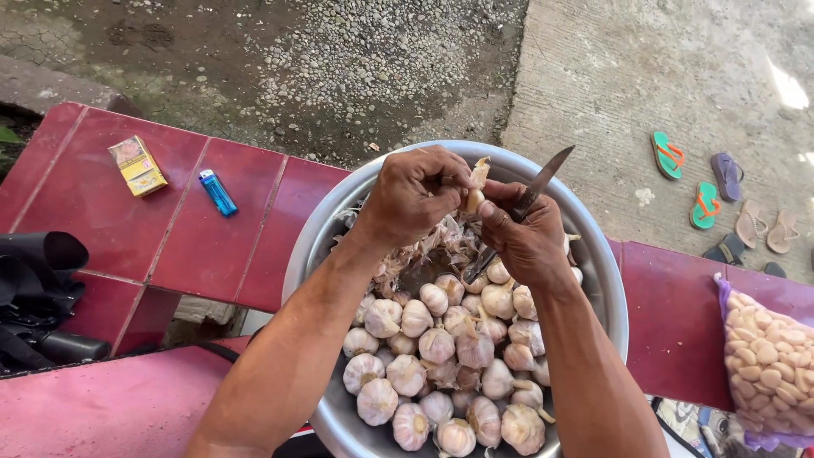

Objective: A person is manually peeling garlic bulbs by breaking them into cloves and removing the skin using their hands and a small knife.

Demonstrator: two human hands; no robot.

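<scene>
My left hand pinches a garlic clove with papery skin peeling off its top. My right hand grips a knife, its blade pointing up and to the right, and its thumb touches the same clove. Both hands hover over a large metal bowl. The bowl holds several whole garlic bulbs in its near half and loose garlic skins at the far side under my hands.
The bowl rests on a red tiled ledge. A yellow carton and a blue lighter lie on it at left. A bag of peeled cloves sits at right. Sandals lie on the concrete beyond. Black objects sit far left.
</scene>
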